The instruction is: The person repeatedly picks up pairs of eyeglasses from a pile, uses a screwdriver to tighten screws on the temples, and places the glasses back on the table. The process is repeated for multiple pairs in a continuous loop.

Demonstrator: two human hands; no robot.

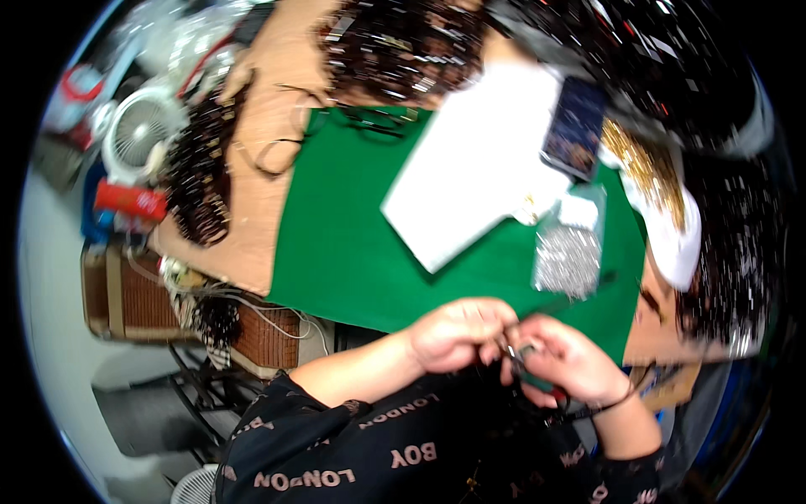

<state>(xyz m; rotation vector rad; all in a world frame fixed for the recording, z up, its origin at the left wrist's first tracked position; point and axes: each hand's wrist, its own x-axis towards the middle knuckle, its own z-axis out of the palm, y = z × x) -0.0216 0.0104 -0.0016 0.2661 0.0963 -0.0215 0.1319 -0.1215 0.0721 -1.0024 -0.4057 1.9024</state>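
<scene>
My left hand (pixel 460 336) is closed in a pinch over the near edge of a green mat (pixel 344 244). Its fingertips touch or nearly touch those of my right hand (pixel 575 361); what they pinch is too small and blurred to tell. My right hand is curled round a small metal hand tool (pixel 520 357), with some red at its lower end. Blur hides its exact kind. A thin dark strand (pixel 546 311) runs from between the hands towards a clear bag of silvery bits (pixel 567 252). Just beyond lies a white sheet (pixel 462 185).
A dark phone (pixel 575 128) rests on the sheet's right side. Golden strands (pixel 651 172) lie on white material at the right. Dark curly hair bundles (pixel 403 46) are at the back, another hair bundle (pixel 201 168) at the left. A white fan (pixel 141 134) stands at far left.
</scene>
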